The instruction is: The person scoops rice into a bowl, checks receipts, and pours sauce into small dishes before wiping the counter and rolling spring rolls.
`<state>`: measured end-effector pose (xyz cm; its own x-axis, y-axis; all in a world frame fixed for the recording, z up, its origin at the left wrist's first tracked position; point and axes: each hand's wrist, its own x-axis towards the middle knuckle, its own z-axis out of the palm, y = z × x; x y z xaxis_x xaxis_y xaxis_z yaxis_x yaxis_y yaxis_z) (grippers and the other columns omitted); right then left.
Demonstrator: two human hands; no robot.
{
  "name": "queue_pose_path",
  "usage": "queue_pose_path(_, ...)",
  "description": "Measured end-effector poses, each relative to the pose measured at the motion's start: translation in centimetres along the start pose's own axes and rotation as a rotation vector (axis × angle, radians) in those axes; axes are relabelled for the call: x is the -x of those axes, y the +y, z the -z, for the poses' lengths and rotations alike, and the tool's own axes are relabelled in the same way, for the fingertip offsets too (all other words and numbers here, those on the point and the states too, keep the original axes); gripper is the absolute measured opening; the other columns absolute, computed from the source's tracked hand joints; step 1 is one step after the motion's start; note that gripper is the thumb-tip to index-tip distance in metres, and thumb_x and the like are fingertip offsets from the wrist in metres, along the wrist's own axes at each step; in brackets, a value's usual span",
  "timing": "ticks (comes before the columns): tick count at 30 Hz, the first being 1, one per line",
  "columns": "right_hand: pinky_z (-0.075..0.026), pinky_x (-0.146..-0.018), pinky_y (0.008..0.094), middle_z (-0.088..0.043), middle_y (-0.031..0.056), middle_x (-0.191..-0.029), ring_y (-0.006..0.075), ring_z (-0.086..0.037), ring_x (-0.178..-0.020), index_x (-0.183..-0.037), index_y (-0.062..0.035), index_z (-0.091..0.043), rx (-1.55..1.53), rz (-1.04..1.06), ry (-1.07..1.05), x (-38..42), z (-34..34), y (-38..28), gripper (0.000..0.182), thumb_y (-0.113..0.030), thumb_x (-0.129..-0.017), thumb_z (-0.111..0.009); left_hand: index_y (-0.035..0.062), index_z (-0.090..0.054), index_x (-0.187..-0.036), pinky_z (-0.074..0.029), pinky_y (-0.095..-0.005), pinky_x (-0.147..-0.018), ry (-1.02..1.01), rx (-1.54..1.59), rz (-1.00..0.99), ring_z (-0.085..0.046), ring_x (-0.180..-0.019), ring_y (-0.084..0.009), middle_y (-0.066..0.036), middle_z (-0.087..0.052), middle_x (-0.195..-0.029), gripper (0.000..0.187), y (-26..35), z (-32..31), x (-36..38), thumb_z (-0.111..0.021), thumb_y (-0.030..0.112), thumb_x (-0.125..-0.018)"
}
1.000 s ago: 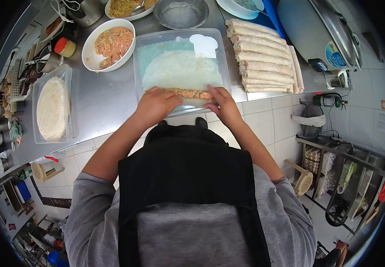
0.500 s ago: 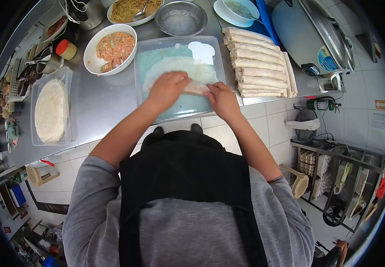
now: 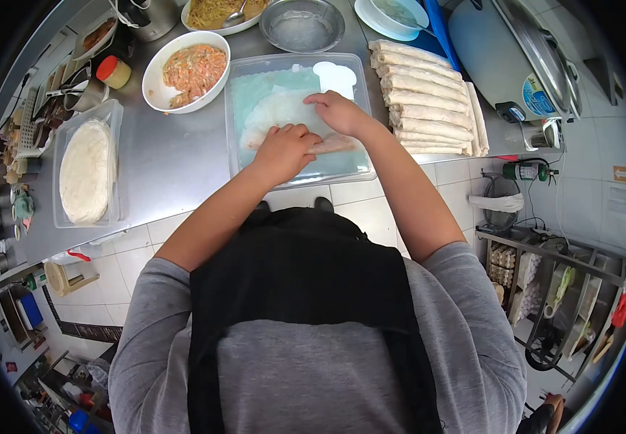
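Note:
A thin, translucent spring roll wrapper (image 3: 273,112) lies on the lid of a clear plastic container (image 3: 363,94) with pale green inside. Its near edge is rolled around filling, forming a partly rolled spring roll (image 3: 336,145). My left hand (image 3: 286,152) presses curled fingers over the left part of this roll. Reaching over the wrapper's upper right, my right hand (image 3: 338,114) has its fingers bent together at the sheet; its thumb is mostly hidden. A white cloud-shaped piece (image 3: 335,78) lies at the lid's far right corner.
Finished rolls (image 3: 429,98) are stacked on the right, beside a large cooler (image 3: 497,61). Left of the lid stand a bowl of orange-pink filling (image 3: 196,72) and a container of round wrappers (image 3: 85,173). A metal bowl (image 3: 302,25) and a noodle dish (image 3: 219,13) sit behind.
My right hand has left the roll's right end and moved up and left onto the wrapper. My left hand has come down onto the roll. The view has shifted slightly.

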<state>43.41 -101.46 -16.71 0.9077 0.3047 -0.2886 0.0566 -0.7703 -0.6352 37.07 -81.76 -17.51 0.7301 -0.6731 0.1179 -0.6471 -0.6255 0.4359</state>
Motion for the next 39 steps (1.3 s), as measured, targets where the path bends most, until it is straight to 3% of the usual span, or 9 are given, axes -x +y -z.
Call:
queue_pose_path(8, -0.038, -0.108, 0.0386, -0.055, 0.0175, -0.127, 0.0329, -0.052, -0.121, -0.129, -0.016, -0.062, 0.004, 0.027, 0.032, 1.3, -0.8, 0.4, 0.036, -0.018, -0.097, -0.045, 0.0258, -0.065, -0.123, -0.045, -0.0461, -0.09, -0.119, 0.152, 0.081, -0.061, -0.104, -0.0254, -0.004, -0.062, -0.107, 0.04, 0.6, 0.3, 1.0, -0.073, 0.02, -0.084)
queue_pose_path(10, -0.044, -0.103, 0.0377, -0.058, 0.0145, -0.124, 0.0315, -0.056, -0.114, -0.122, -0.012, -0.065, -0.208, 0.185, 0.115, 2.5, -0.4, 1.4, 0.029, -0.013, -0.096, -0.051, 0.0259, -0.066, -0.122, -0.044, -0.0455, -0.089, -0.122, 0.186, 0.102, -0.061, -0.104, -0.025, -0.004, -0.062, -0.106, 0.04, 0.6, -0.1, 1.1, -0.073, 0.02, -0.084)
queue_pose_path(14, -0.051, -0.093, 0.0365, -0.062, 0.0114, -0.114, 0.0312, -0.06, -0.104, -0.113, -0.0076, -0.067, -0.398, 0.186, 0.228, 8.3, 0.3, 0.2, 0.023, -0.007, -0.09, -0.063, 0.0242, -0.069, -0.118, -0.043, -0.0436, -0.088, -0.097, 0.213, 0.146, -0.061, -0.103, -0.0245, -0.005, -0.062, -0.104, 0.036, 1.1, 0.0, 1.4, -0.072, 0.017, -0.084)
queue_pose_path(16, -0.053, -0.085, 0.0366, -0.065, 0.0114, -0.105, 0.0311, -0.063, -0.097, -0.104, -0.0063, -0.068, 0.075, 0.409, 0.082, 10.0, -1.0, 0.4, 0.025, -0.005, -0.08, -0.073, 0.0232, -0.069, -0.119, -0.044, -0.042, -0.086, -0.059, 0.195, 0.136, -0.062, -0.099, -0.0243, -0.005, -0.062, -0.103, 0.036, 1.3, -0.3, 1.7, -0.072, 0.016, -0.084)
queue_pose_path(19, -0.052, -0.083, 0.0399, -0.065, 0.0105, -0.098, 0.0317, -0.062, -0.096, -0.102, -0.0054, -0.068, 0.209, 0.359, 0.235, 10.8, -3.0, 0.2, 0.029, -0.009, -0.075, -0.077, 0.0218, -0.069, -0.12, -0.044, -0.0404, -0.083, -0.018, 0.168, 0.121, -0.062, -0.095, -0.0242, -0.004, -0.062, -0.102, 0.036, 1.6, -0.1, 1.7, -0.071, 0.015, -0.085)
queue_pose_path(28, -0.052, -0.082, 0.0402, -0.064, 0.0104, -0.096, 0.0317, -0.062, -0.093, -0.101, -0.0049, -0.066, 0.03, 0.16, 0.206, 11.8, -3.5, 1.0, 0.029, -0.01, -0.075, -0.078, 0.0151, -0.07, -0.117, -0.044, -0.0382, -0.081, 0.034, 0.271, 0.088, -0.062, -0.095, -0.0247, -0.005, -0.063, -0.103, 0.035, 0.7, -0.8, 2.5, -0.074, 0.016, -0.082)
queue_pose_path(30, -0.052, -0.082, 0.0402, -0.064, 0.0104, -0.097, 0.0317, -0.062, -0.093, -0.101, -0.0049, -0.066, 0.028, 0.179, 0.201, 11.7, -3.6, 1.4, 0.029, -0.01, -0.075, -0.078, 0.0142, -0.07, -0.116, -0.044, -0.0377, -0.081, 0.038, 0.348, 0.068, -0.062, -0.095, -0.0244, -0.005, -0.063, -0.102, 0.035, -0.5, -1.1, 3.1, -0.075, 0.017, -0.081)
queue_pose_path(32, -0.052, -0.082, 0.0401, -0.064, 0.0104, -0.097, 0.0317, -0.062, -0.094, -0.102, -0.005, -0.066, 0.023, 0.191, 0.203, 11.6, -3.5, 1.6, 0.029, -0.01, -0.076, -0.078, 0.0147, -0.072, -0.111, -0.046, -0.0376, -0.078, 0.207, 0.256, -0.035, -0.061, -0.093, -0.0238, -0.004, -0.063, -0.099, 0.034, -1.2, -0.6, 3.9, -0.077, 0.02, -0.079)
queue_pose_path(39, -0.052, -0.084, 0.0392, -0.064, 0.011, -0.102, 0.0321, -0.062, -0.097, -0.105, -0.005, -0.066, 0.015, 0.233, 0.224, 12.0, -3.8, 1.7, 0.029, -0.008, -0.078, -0.076, 0.0169, -0.073, -0.104, -0.046, -0.0412, -0.081, 0.152, 0.126, 0.056, -0.06, -0.087, -0.0245, -0.002, -0.062, -0.093, 0.029, -1.3, 0.2, 5.1, -0.078, 0.026, -0.077)
